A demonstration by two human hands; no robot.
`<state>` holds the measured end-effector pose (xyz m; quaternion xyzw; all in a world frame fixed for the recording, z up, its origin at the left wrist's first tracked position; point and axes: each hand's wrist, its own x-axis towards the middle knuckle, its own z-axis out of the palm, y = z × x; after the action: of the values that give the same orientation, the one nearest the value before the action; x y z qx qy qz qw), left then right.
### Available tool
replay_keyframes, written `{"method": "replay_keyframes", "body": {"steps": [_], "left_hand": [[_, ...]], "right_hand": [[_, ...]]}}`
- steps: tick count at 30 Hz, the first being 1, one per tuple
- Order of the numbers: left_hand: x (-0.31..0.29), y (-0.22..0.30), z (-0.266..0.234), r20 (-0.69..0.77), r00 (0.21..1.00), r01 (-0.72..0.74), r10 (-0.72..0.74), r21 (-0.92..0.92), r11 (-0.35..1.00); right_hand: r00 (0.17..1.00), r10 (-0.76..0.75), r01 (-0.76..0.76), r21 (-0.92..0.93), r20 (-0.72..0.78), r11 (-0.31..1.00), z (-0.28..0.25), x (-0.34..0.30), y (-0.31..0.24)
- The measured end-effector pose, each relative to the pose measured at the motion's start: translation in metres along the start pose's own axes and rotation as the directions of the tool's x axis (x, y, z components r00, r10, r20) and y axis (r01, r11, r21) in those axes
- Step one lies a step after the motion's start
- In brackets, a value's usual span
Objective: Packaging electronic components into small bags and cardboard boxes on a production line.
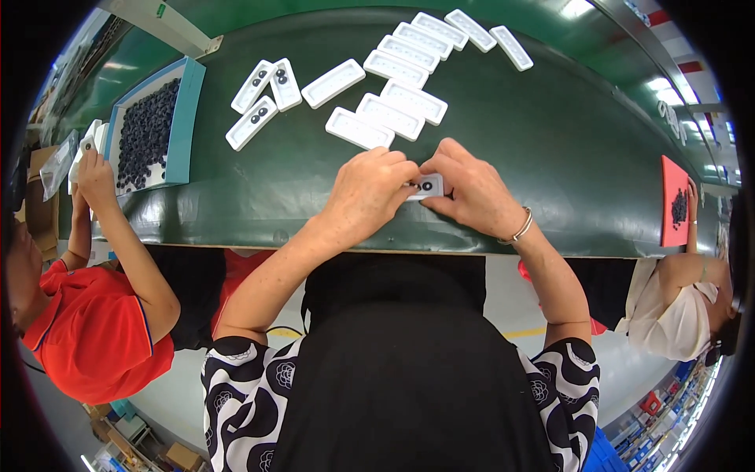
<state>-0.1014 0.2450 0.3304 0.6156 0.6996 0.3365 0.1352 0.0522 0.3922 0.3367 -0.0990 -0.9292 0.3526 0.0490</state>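
Near the front of the green table, both my hands meet around a small white tray (pixel 435 180). My right hand (pixel 476 193) grips its right end between thumb and fingers. My left hand (pixel 370 191) is closed in a pinch over its left end; whatever those fingertips hold is mostly hidden. A round black part (pixel 427 187) sits in the tray, and another dark bit shows beside the left fingertips. Just beyond my hands lie several white slotted trays (pixel 391 116) with no black parts visible. Farther left, three white trays (pixel 252 123) hold black round parts.
A blue box (pixel 183 118) full of small black parts stands at the left of the table (pixel 550 157). Beside it, a person in red (pixel 102 330) handles a white piece. At the far right, another person reaches toward a red tray (pixel 672 173) with black parts.
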Motion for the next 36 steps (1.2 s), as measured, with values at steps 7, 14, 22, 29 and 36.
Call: {"method": "replay_keyframes", "body": {"steps": [7, 14, 22, 29, 36], "left_hand": [[-0.018, -0.016, -0.056, -0.332, 0.876, 0.267, -0.348, -0.267, 0.926], [-0.003, -0.097, -0.123, -0.550, 0.742, 0.427, -0.383, -0.052, 0.903], [0.007, -0.058, -0.100, -0.567, 0.791, 0.338, -0.231, 0.090, 0.937], [-0.026, -0.039, -0.095, -0.608, 0.738, 0.467, -0.292, 0.147, 0.872], [-0.067, -0.050, -0.079, -0.612, 0.742, 0.463, -0.274, 0.172, 0.869]], "right_hand": [[0.947, -0.034, 0.007, -0.084, -0.320, 0.996, -0.077, 0.020, 0.038], [0.890, -0.029, -0.193, -0.434, -0.454, 0.880, -0.250, 0.100, 0.262], [0.915, 0.169, -0.340, -0.477, -0.366, 0.811, -0.297, 0.109, 0.398], [0.872, -0.421, 0.340, -0.309, -0.251, 0.888, -0.138, 0.192, 0.119], [0.822, -0.547, 0.569, -0.197, 0.156, 0.799, -0.013, 0.200, 0.013]]}}
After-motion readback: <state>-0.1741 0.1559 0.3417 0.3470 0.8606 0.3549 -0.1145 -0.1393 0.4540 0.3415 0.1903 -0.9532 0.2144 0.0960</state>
